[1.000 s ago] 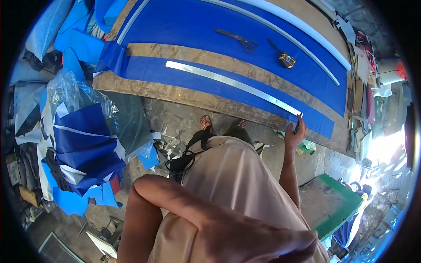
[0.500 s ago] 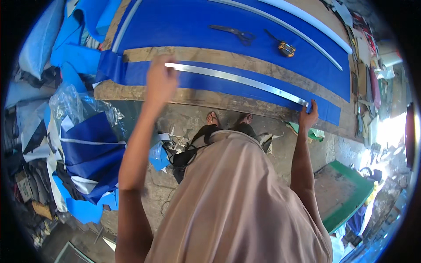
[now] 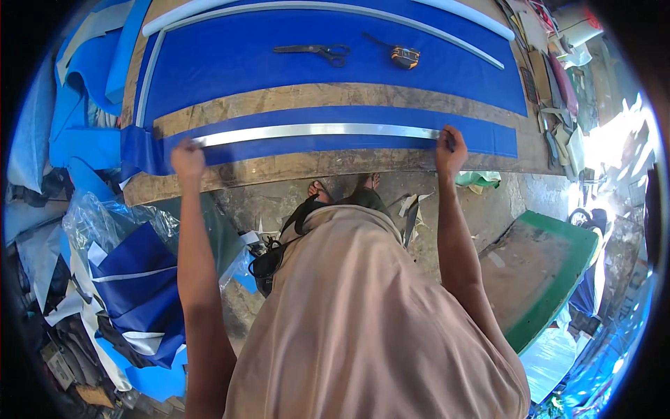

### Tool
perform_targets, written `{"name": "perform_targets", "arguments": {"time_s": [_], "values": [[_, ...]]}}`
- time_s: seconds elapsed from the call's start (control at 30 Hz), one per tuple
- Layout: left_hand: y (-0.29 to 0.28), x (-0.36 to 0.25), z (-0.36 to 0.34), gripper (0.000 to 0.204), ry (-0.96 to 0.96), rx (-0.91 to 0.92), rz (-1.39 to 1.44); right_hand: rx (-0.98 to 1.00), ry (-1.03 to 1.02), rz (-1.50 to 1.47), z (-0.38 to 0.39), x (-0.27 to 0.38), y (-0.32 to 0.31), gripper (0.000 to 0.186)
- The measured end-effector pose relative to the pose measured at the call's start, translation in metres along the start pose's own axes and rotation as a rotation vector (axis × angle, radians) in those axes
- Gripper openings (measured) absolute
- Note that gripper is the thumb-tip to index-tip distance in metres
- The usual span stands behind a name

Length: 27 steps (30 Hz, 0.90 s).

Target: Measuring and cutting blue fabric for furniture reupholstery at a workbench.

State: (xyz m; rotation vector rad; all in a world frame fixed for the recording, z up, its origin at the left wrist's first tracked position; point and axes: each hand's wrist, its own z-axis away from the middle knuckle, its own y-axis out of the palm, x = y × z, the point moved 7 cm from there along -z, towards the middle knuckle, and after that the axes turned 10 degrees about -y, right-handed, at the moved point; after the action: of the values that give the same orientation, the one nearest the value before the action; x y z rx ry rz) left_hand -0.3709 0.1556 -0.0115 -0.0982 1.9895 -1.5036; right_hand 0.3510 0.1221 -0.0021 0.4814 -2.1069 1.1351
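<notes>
A long shiny flat metal straightedge (image 3: 321, 130) lies lengthwise over a narrow strip of blue sheet material (image 3: 481, 140) near the table's front edge. At its left end, my left hand (image 3: 188, 160) is closed with the fingertips on the metal. My right hand (image 3: 451, 150) is closed at the other end, its fingers bent around the tip. Something small and dark shows by the right fingers, too small to name. Beyond the strip, black-handled scissors (image 3: 317, 52) and a yellow-black tape measure (image 3: 405, 57) rest on a larger blue sheet (image 3: 230, 66).
The wooden table (image 3: 293, 167) shows bare along its front edge. A white tube (image 3: 188, 14) and a thin grey bar (image 3: 447, 43) lie farther back. Blue sheet scraps (image 3: 143, 293) and clear plastic heap at left. A green-edged board (image 3: 551, 272) stands low at right.
The straightedge has shifted left along the narrow blue strip, with both hands at its ends. The whole view has also turned and shifted.
</notes>
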Motion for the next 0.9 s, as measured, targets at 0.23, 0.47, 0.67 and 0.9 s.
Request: {"name": "perform_targets", "arguments": {"time_s": [0.23,0.47,0.67,0.9], "values": [[-0.043,0.105,-0.031,0.04,-0.015,0.149,-0.021,0.157,-0.13,-0.206,0.038,0.07,0.045,0.027],[-0.054,0.108,-0.021,0.052,0.021,0.12,-0.143,0.23,-0.06,-0.299,0.046,0.075,0.054,0.031],[-0.051,0.093,-0.024,0.042,0.222,0.122,-0.298,0.281,-0.189,-0.212,0.045,0.07,0.056,0.033],[-0.057,0.086,-0.024,0.04,0.14,0.164,-0.166,0.317,-0.102,-0.288,0.046,0.069,0.059,0.036]]}}
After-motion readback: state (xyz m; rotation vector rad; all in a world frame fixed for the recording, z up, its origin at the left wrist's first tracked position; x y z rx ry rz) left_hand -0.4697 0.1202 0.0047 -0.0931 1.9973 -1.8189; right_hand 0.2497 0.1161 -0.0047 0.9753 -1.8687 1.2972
